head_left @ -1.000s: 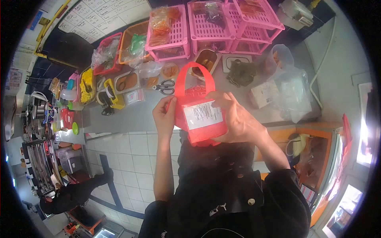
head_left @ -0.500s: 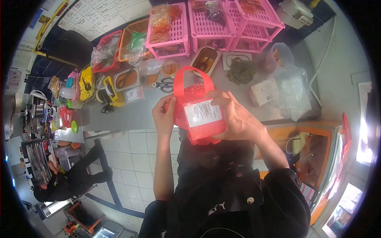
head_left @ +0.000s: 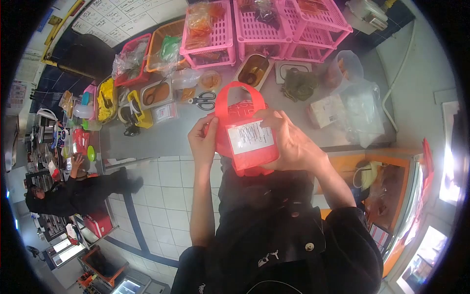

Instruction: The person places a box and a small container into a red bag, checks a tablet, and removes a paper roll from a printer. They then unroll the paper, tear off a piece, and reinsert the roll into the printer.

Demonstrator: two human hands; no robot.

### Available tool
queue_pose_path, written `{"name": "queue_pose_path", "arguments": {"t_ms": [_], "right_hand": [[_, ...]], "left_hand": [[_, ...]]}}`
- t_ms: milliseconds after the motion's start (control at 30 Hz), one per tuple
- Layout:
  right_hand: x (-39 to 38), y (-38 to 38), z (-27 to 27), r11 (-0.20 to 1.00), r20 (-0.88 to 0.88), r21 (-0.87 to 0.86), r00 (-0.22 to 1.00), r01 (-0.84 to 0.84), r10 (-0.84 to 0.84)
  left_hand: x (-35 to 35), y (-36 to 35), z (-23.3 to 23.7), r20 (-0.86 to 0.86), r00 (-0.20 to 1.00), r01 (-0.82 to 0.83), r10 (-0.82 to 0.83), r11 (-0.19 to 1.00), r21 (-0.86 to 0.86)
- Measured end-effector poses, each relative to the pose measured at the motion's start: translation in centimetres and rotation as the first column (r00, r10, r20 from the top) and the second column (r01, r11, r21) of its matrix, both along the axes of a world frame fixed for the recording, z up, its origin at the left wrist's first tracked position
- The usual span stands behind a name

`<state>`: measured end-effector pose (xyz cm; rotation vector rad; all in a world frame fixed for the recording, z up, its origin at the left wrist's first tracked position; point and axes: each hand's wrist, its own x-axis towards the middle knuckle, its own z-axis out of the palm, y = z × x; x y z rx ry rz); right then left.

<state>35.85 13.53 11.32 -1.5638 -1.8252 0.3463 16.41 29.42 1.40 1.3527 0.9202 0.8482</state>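
A small red carrier bag point(head_left: 254, 160) with a looped handle is held up in front of my body, over the counter's front edge. On its side is a white printed label point(head_left: 250, 137). My left hand point(head_left: 202, 138) pinches the bag's left edge between thumb and fingers. Wrapped around the right side is my right hand point(head_left: 293, 146), its thumb and fingertips near the label's upper right corner. What is inside the bag is hidden. Just beyond the bag on the counter lie black-handled scissors point(head_left: 204, 101) and a metal tray point(head_left: 254, 70) with brown contents.
Pink plastic baskets point(head_left: 208, 39) line the counter's back, beside an orange basket point(head_left: 164, 49) and a red one. A dark green bundle point(head_left: 298, 85), a clear tub point(head_left: 345, 71) and plastic bags point(head_left: 362, 115) sit right. Another person point(head_left: 78, 193) in black stands far left.
Both hands keep their hold on the bag, which has barely shifted. At the far left, the other person has moved up in the picture, with a hand now over the side counter.
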Motion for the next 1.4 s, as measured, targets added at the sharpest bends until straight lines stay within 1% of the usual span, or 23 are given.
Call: {"name": "queue_pose_path", "arguments": {"t_ms": [167, 267, 367, 467, 767, 867, 967, 1067, 1167, 1400], "right_hand": [[-0.1, -0.1, -0.2, 1.0, 0.01, -0.001, 1.0, -0.01, 0.01], [0.0, -0.2, -0.1, 1.0, -0.005, -0.027, 1.0, -0.015, 0.015], [-0.2, -0.2, -1.1, 0.999, -0.037, 0.052, 0.999, -0.015, 0.017], [-0.1, -0.2, -0.3, 0.999, 0.026, -0.028, 0.999, -0.025, 0.026], [-0.3, -0.2, -1.6, 0.998, -0.032, 0.052, 0.999, -0.039, 0.04], [-0.4, -0.4, -1.2, 1.0, -0.021, -0.012, 1.0, -0.017, 0.016], [-0.3, -0.3, -0.9, 1.0, -0.013, 0.005, 1.0, -0.028, 0.028], [-0.3, -0.3, -1.1, 1.0, -0.013, 0.001, 0.999, -0.029, 0.029], [-0.4, -0.4, -1.3, 0.997, -0.054, -0.073, 0.998, -0.021, 0.017], [-0.5, -0.1, -1.3, 0.999, 0.009, -0.005, 0.999, -0.036, 0.036]], "left_hand": [[0.1, -0.4, 0.5, -0.011, 1.0, 0.007, -0.006, 0.999, 0.046], [0.0, -0.3, 0.1, 0.0, 1.0, 0.004, -0.004, 0.999, 0.04], [0.0, -0.6, 0.4, 0.0, 1.0, -0.005, 0.005, 1.0, 0.011], [-0.1, -0.6, 0.1, -0.013, 1.0, -0.004, 0.004, 1.0, 0.019], [-0.4, -0.7, -0.5, -0.002, 1.0, -0.011, 0.011, 1.0, 0.017], [-0.3, -0.9, 0.1, 0.019, 1.0, -0.002, 0.002, 1.0, -0.007], [-0.4, -0.9, 0.1, 0.016, 1.0, -0.004, 0.004, 1.0, -0.018], [-0.6, -0.9, 0.0, -0.015, 1.0, -0.003, 0.004, 0.999, 0.04], [-0.5, -1.0, 0.0, -0.01, 1.0, -0.014, 0.014, 0.999, 0.034], [-0.7, -0.9, -0.3, -0.01, 1.0, -0.009, 0.009, 1.0, 0.014]]}}
